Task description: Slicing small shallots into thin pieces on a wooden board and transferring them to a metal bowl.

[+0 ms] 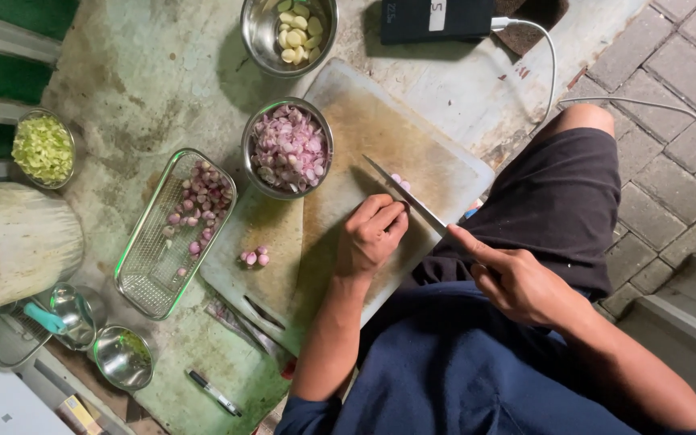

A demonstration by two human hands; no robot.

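Seen from above, a person's right hand grips a knife with the forefinger laid along its back, the blade resting on a small shallot on a worn cutting board. The left hand, fingers curled under, presses down just beside the blade, steadying the shallot. A steel bowl of chopped shallots sits touching the board's left edge, and a wire basket of whole shallots lies further left.

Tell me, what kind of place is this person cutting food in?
Probably an outdoor or floor-level cooking spot, not an indoor kitchen. The cutting board lies on rough stained concrete beside paving bricks, with metal bowls of chopped shallots around it, and the right hand holds a knife.
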